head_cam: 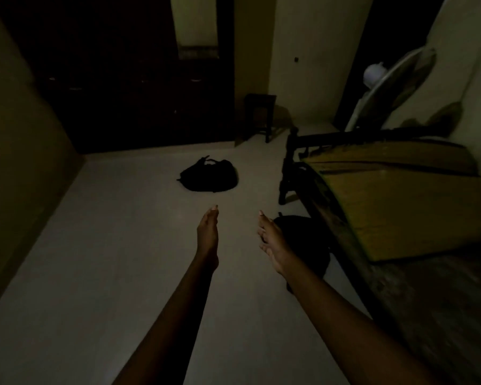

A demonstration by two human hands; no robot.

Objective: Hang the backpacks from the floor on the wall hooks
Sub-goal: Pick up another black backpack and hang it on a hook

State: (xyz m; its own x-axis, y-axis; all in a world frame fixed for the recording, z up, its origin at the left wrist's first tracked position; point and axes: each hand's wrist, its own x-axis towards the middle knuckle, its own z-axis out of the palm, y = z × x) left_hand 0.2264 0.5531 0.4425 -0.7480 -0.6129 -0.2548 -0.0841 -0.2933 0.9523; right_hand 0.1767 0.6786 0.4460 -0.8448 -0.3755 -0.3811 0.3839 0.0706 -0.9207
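Both hands reach forward empty, left hand and right hand fingers extended, ready for pickup. One backpack lies mid-floor; a second backpack sits beside the bed.

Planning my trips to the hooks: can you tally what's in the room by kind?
Black backpacks on the floor: 2, far and near
Stool: 1
Fan: 1
Bed: 1
Total: 5
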